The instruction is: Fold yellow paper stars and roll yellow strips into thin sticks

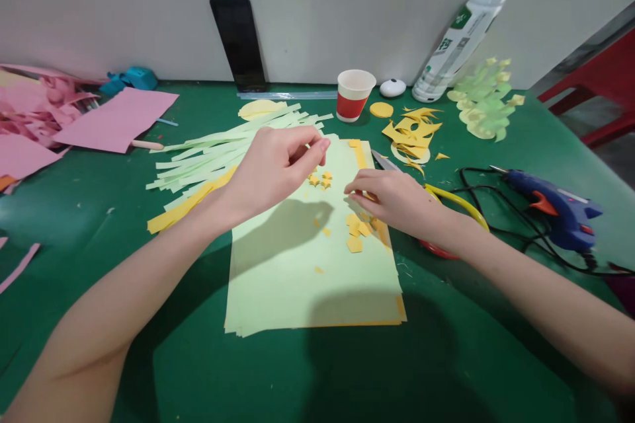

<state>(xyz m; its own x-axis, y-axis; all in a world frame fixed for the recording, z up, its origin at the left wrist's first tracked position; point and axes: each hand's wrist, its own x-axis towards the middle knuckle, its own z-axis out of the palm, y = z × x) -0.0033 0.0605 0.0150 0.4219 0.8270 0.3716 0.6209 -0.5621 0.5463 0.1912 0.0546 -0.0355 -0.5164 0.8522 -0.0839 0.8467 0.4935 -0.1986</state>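
My left hand [282, 165] is raised above a stack of pale green paper [282, 291]. Its thumb and forefinger are pinched together, and anything between them is too small or hidden to make out. Small folded yellow paper stars [326, 180] lie on the sheet just beyond that hand. My right hand [387, 195] hovers low over the stack's right edge, fingers loosely bent and slightly apart, with nothing visible in them. Close below it are several small yellow paper pentagons [354, 244]. Scissors [456, 195] with yellow and red handles lie partly hidden under my right wrist.
Pale green strips [198, 153] spread at left, near pink paper [122, 120]. A red-and-white paper cup [355, 96], yellow scraps [411, 135] and a leaning bottle [464, 33] stand behind. A blue glue gun [550, 205] with its black cord lies right. A phone [239, 43] leans on the wall.
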